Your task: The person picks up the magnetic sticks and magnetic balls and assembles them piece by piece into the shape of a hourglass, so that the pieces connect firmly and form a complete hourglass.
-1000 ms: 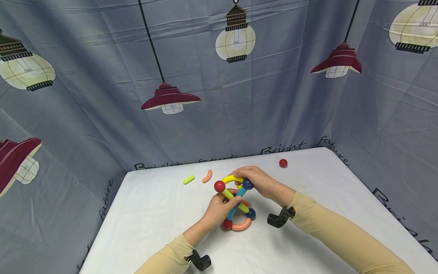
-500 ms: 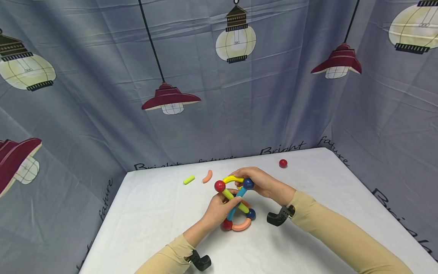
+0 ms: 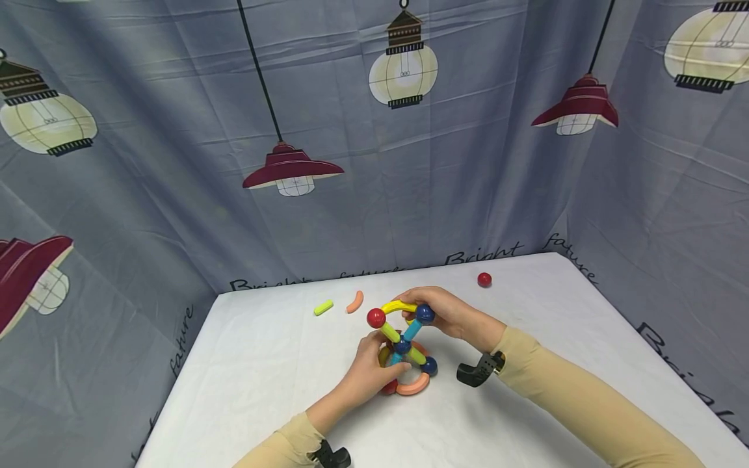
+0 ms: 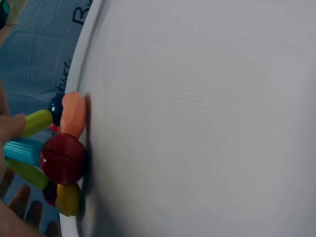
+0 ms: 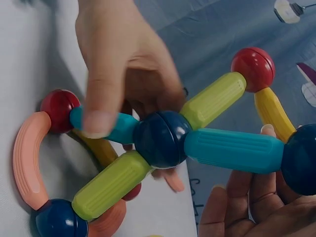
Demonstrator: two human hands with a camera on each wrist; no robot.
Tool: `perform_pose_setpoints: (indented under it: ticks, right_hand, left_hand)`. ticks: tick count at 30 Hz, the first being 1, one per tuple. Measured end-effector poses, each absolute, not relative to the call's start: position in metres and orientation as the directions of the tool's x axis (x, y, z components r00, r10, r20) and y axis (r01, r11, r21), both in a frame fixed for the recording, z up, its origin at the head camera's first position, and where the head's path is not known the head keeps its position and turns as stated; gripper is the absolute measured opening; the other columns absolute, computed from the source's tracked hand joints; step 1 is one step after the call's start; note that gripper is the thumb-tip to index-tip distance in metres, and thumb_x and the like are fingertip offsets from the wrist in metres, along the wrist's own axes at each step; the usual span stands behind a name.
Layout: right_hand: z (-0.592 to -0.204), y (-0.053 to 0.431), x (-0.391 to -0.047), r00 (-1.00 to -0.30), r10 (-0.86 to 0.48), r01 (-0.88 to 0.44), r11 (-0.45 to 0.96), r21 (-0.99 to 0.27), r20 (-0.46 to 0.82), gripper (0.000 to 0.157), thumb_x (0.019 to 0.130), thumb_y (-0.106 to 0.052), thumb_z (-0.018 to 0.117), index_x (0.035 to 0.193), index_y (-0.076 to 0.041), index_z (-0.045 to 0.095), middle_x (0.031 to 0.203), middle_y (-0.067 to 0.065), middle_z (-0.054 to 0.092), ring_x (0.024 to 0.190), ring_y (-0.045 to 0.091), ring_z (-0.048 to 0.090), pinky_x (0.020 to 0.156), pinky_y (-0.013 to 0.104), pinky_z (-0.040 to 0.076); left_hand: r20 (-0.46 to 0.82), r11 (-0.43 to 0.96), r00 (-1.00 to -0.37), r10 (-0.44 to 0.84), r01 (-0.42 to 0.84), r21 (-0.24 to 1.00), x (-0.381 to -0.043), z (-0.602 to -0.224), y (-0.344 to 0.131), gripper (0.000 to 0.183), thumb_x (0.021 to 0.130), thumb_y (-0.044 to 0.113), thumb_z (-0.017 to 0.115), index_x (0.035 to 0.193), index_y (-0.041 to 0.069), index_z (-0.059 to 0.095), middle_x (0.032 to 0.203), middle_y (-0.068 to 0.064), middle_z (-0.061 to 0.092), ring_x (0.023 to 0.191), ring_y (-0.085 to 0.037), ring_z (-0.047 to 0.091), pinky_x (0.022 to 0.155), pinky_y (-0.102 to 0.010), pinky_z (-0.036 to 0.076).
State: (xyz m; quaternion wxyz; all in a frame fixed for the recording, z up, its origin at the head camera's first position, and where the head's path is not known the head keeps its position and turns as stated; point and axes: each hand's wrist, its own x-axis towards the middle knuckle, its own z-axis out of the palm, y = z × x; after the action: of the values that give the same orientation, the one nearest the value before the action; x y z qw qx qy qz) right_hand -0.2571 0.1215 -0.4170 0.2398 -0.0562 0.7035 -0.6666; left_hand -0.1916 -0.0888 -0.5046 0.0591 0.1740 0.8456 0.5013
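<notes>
Two bare hands are at a colorful rod-and-ball structure [image 3: 402, 344], which stands on a white counter [image 3: 281, 364], just right of its middle. At its center, a dark blue ball [image 5: 163, 139] joins lime rods [image 5: 111, 185] and light blue rods [image 5: 234, 150] in a crossing shape. Above are an upper red ball [image 3: 376, 318] and an upper blue ball [image 3: 424, 314], linked by a yellow curved rod [image 3: 400, 305]. Below, a ring with peach curved rods [image 3: 413, 384] rests on the counter.

The right hand [image 3: 441, 311] holds the top of the structure, its fingers at the yellow curved rod, beside the upper blue ball. The left hand [image 3: 368, 364] is around the lower part, thumb in front of a light blue rod and fingers behind; it is slightly blurred, and whether it grips cannot be told.

Toward the back of the counter lie a short lime piece [image 3: 323, 307] and, near it, a curved peach piece [image 3: 354, 301]. A loose red ball [image 3: 484, 279] sits well apart, farther right. Behind hangs a gray-blue curtain [image 3: 374, 214] printed with lamps.
</notes>
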Motion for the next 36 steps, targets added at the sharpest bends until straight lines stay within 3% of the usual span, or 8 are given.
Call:
perform_pose_setpoints:
  ticks: [12,22,27,31,36]
  right_hand:
    - [-0.419,0.128,-0.259,-0.876,-0.412,0.23,0.1,-0.968,-0.251,0.041,0.098,-0.032,0.06,0.124,-0.001,0.069,0.097,0.012,0.066,0.097,0.032,0.06,0.093,0.043,0.045]
    - [-0.418,0.133,-0.258,-0.867,-0.406,0.264,0.119,-0.957,-0.289,0.046,0.097,-0.026,0.059,0.133,0.002,0.061,0.11,0.016,0.066,0.101,0.031,0.06,0.096,0.044,0.044]
    - [-0.416,0.14,-0.251,-0.861,-0.412,0.252,0.166,-0.953,-0.299,0.051,0.096,-0.024,0.06,0.139,0.004,0.056,0.121,0.019,0.063,0.093,0.027,0.057,0.087,0.037,0.046]
    - [-0.416,0.147,-0.245,-0.85,-0.438,0.241,0.175,-0.955,-0.294,0.054,0.095,-0.024,0.061,0.14,0.005,0.054,0.11,0.017,0.063,0.085,0.024,0.054,0.081,0.033,0.048]
    - [-0.415,0.157,-0.237,-0.83,-0.491,0.217,0.154,-0.964,-0.265,0.054,0.095,-0.022,0.061,0.139,0.008,0.052,0.096,0.011,0.062,0.084,0.024,0.055,0.085,0.034,0.051]
  left_hand:
    - [0.076,0.685,-0.95,0.303,0.272,0.676,-0.171,-0.517,-0.098,0.075,0.08,0.047,0.083,0.134,0.005,0.052,0.131,-0.008,0.053,0.122,-0.027,0.045,0.103,-0.052,0.04]
    - [0.026,0.653,-0.953,0.301,0.226,0.723,-0.173,-0.518,-0.112,0.055,0.089,0.042,0.077,0.13,0.01,0.058,0.13,-0.004,0.055,0.12,-0.024,0.044,0.099,-0.048,0.042]
    - [0.006,0.637,-0.953,0.303,0.207,0.742,-0.18,-0.517,-0.122,0.053,0.092,0.038,0.076,0.134,0.011,0.059,0.131,-0.002,0.059,0.124,-0.024,0.046,0.103,-0.051,0.043]
    - [-0.008,0.627,-0.952,0.306,0.195,0.755,-0.188,-0.517,-0.127,0.051,0.092,0.039,0.076,0.133,0.013,0.062,0.125,0.002,0.064,0.122,-0.024,0.049,0.102,-0.052,0.043]
    - [0.012,0.62,-0.954,0.299,0.204,0.758,-0.198,-0.517,-0.127,0.044,0.092,0.039,0.076,0.126,0.014,0.067,0.115,0.005,0.067,0.113,-0.022,0.055,0.097,-0.049,0.046]
